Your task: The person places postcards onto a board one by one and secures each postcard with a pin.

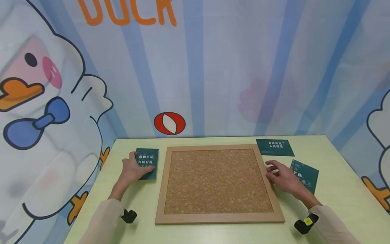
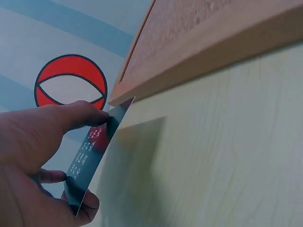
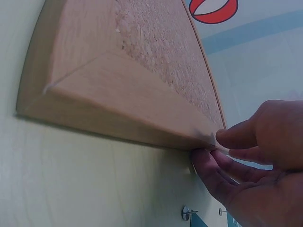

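Note:
My left hand (image 1: 133, 166) grips a dark green card (image 1: 147, 153) with white printed lettering by its edges, left of the framed corkboard (image 1: 217, 181). In the left wrist view the card (image 2: 99, 146) is tilted, between thumb and fingers, and casts a shadow on the table. My right hand (image 1: 283, 177) is at the board's right rail with fingers loosely bent. The right wrist view shows its fingertips beside the wooden frame (image 3: 118, 106); whether they touch it I cannot tell. A second green card (image 1: 307, 174) is partly hidden behind the right hand.
A third green card (image 1: 275, 147) lies at the board's far right corner. Small metal pins (image 3: 186, 213) show below the right hand in the right wrist view. Behind the pale table (image 1: 243, 234) hangs a striped curtain (image 1: 222, 67) with cartoon ducks.

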{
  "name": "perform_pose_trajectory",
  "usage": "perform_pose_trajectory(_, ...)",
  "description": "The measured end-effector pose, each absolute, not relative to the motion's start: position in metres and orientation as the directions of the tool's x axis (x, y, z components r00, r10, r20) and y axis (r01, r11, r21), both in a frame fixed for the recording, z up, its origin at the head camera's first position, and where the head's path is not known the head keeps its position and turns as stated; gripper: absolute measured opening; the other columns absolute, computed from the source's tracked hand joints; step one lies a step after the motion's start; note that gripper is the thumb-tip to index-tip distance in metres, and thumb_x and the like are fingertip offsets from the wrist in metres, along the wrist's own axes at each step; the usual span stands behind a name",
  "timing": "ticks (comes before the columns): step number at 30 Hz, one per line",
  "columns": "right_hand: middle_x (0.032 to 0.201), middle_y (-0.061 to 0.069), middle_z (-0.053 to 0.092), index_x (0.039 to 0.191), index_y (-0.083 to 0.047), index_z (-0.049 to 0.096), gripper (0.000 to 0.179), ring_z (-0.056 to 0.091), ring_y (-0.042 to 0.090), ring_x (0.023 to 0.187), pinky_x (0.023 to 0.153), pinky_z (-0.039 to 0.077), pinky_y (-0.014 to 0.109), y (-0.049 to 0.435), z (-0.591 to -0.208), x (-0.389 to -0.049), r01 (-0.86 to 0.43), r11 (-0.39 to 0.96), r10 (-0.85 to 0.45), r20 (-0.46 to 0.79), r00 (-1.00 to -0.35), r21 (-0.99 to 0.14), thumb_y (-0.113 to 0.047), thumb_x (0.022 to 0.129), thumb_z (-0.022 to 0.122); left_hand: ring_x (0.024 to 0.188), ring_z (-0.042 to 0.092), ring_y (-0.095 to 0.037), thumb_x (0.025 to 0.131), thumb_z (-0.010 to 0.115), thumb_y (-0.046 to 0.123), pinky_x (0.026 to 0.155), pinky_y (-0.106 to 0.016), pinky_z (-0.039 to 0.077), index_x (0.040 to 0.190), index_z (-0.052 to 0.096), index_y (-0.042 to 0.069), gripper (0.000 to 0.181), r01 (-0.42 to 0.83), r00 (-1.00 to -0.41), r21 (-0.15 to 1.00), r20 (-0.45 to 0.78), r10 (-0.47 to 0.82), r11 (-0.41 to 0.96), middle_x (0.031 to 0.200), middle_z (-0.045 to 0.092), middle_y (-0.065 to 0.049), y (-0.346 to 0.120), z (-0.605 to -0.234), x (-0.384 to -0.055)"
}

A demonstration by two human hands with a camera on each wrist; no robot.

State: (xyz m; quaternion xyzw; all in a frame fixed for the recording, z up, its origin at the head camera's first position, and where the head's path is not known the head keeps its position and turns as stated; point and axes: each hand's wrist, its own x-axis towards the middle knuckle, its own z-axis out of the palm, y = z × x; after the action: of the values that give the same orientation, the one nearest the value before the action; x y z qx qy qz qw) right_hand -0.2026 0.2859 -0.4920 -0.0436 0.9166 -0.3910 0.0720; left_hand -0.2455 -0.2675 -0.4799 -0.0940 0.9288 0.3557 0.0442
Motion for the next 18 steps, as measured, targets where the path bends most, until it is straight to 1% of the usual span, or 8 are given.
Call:
perform_pose_trajectory(5, 0.125, 0.028, 0.061, 0.146, 0.005, 0.046, 0.045, 0.067, 0.039, 0.105, 0.077, 0.06, 0.042, 0.285, -0.492, -0.203, -0.032, 0.693, -0.14, -0.091, -0.986, -0.72, -0.008, 0.105, 0.06, 0.117, 0.047, -0.052, 0.087, 0.08, 0.04, 0.101, -0.067, 0.044, 0.155, 0.016, -0.003, 0.104, -0.189, -0.982, 0.669, -0.132, -0.135, 0.719, 0.139, 0.027, -0.041, -0.253, -0.477, -0.244)
perform_pose_trajectory(12, 0.125, 0.029, 0.061, 0.144, 0.006, 0.047, 0.043, 0.065, 0.042, 0.108, 0.084, 0.06, 0.048, 0.285, -0.491, -0.202, -0.025, 0.703, -0.134, -0.097, -0.986, -0.711, -0.005, 0.104, 0.059, 0.108, 0.051, -0.046, 0.085, 0.082, 0.038, 0.094, -0.061, 0.049, 0.156, 0.016, -0.002, 0.105, -0.132, -0.991, 0.694, -0.107, -0.08, 0.707, 0.135, 0.027, -0.036, -0.222, -0.472, -0.229)
perform_pose_trajectory(18, 0.125, 0.029, 0.061, 0.144, 0.006, 0.048, 0.042, 0.065, 0.042, 0.108, 0.084, 0.059, 0.048, 0.283, -0.492, -0.202, -0.016, 0.717, -0.123, -0.104, -0.987, -0.697, -0.003, 0.104, 0.059, 0.107, 0.052, -0.043, 0.082, 0.086, 0.033, 0.091, -0.056, 0.052, 0.156, 0.017, -0.002, 0.107, -0.095, -0.995, 0.699, -0.082, -0.053, 0.709, 0.134, 0.026, -0.033, -0.193, -0.47, -0.212)
